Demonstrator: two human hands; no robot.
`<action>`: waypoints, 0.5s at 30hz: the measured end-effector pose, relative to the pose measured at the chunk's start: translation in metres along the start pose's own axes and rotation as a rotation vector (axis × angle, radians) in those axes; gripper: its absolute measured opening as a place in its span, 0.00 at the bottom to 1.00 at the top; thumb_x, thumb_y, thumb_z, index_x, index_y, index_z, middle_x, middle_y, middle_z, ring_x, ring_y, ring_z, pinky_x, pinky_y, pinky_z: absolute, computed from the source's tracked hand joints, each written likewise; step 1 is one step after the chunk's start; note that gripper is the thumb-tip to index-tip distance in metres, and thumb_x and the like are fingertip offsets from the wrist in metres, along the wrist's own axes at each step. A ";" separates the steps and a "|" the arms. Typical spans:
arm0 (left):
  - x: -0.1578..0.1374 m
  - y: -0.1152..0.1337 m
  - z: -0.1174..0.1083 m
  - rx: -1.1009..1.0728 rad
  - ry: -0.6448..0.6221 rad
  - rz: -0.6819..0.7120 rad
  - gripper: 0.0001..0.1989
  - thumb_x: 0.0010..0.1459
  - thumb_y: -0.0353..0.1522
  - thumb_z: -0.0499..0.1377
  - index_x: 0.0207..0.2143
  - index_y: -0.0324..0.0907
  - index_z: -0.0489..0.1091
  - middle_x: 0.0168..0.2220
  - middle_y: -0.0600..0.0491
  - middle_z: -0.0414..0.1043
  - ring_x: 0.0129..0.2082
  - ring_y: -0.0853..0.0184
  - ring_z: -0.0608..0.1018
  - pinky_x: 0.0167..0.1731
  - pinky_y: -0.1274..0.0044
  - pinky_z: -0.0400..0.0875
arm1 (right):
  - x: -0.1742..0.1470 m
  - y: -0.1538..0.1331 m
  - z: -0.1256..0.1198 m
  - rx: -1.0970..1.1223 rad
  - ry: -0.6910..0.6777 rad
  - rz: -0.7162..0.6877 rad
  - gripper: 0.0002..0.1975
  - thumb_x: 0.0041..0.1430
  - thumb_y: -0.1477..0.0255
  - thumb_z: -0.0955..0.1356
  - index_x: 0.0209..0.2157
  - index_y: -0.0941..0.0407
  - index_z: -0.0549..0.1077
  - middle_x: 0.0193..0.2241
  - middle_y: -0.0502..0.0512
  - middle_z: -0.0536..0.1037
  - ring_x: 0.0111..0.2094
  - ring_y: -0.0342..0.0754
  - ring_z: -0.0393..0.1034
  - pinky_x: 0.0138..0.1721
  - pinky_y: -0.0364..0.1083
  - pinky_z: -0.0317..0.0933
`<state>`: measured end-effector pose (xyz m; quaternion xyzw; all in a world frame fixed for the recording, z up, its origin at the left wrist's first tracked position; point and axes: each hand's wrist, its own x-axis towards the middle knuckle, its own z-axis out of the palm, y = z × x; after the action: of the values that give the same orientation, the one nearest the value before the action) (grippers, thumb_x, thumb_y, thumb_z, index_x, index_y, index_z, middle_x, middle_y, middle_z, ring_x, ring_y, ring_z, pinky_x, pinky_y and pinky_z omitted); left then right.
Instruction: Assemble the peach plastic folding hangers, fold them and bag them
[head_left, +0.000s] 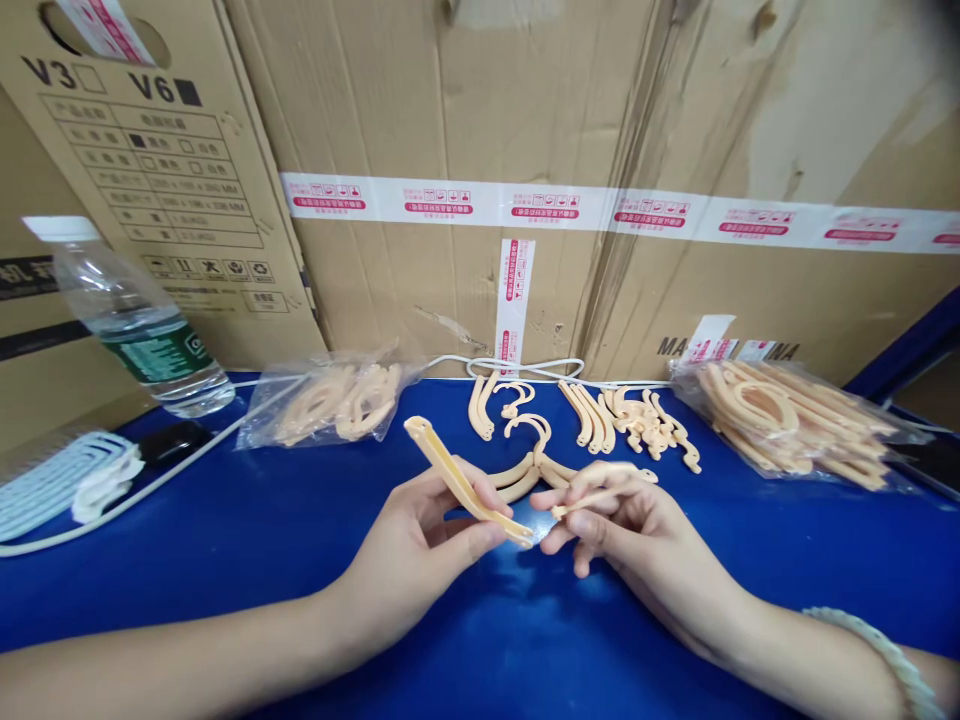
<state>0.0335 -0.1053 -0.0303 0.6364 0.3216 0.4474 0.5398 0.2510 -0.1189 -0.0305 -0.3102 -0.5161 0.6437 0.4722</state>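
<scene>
Above the front middle of the table, my left hand (427, 535) grips a beige plastic hanger arm (454, 480), a curved channel-shaped strip with holes at its ends. It slants from upper left to lower right, thumb and fingers near its lower end. My right hand (645, 530) pinches a second beige hanger arm (609, 492), seen nearly edge-on, its inner end close to the first one but apart. Behind both hands lies a folding hanger (516, 486) with its hook (534, 430) pointing away; my fingers partly hide it.
Loose hanger arms (589, 415) and a pile of small hook parts (649, 425) lie farther back. Bagged parts (337, 400) are at left, a larger bag (795, 415) at right. A water bottle (142, 320), white cable (225, 435) and cardboard boxes (450, 120) border the blue table (300, 560).
</scene>
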 end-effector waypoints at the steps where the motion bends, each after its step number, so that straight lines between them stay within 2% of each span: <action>1: -0.001 -0.001 0.000 0.003 -0.003 0.013 0.05 0.56 0.28 0.63 0.32 0.41 0.69 0.33 0.56 0.72 0.35 0.70 0.76 0.36 0.78 0.74 | 0.000 0.000 0.000 -0.005 -0.012 -0.004 0.05 0.59 0.71 0.72 0.34 0.56 0.72 0.40 0.56 0.80 0.34 0.44 0.78 0.29 0.37 0.70; 7: -0.003 0.001 0.001 0.020 -0.041 0.008 0.05 0.56 0.28 0.62 0.29 0.41 0.69 0.33 0.56 0.70 0.35 0.71 0.75 0.36 0.79 0.73 | -0.001 0.001 0.002 -0.112 -0.034 -0.061 0.04 0.57 0.70 0.73 0.32 0.56 0.76 0.38 0.55 0.77 0.32 0.42 0.73 0.30 0.39 0.70; 15: -0.003 0.006 0.003 0.083 -0.029 0.057 0.06 0.56 0.29 0.62 0.27 0.41 0.68 0.33 0.54 0.69 0.34 0.69 0.75 0.35 0.77 0.75 | 0.000 0.001 0.002 -0.142 -0.091 -0.022 0.06 0.61 0.66 0.70 0.34 0.54 0.77 0.40 0.56 0.77 0.31 0.41 0.70 0.29 0.39 0.70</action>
<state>0.0344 -0.1109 -0.0250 0.6737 0.3135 0.4396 0.5045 0.2495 -0.1197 -0.0307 -0.3076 -0.5847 0.6138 0.4322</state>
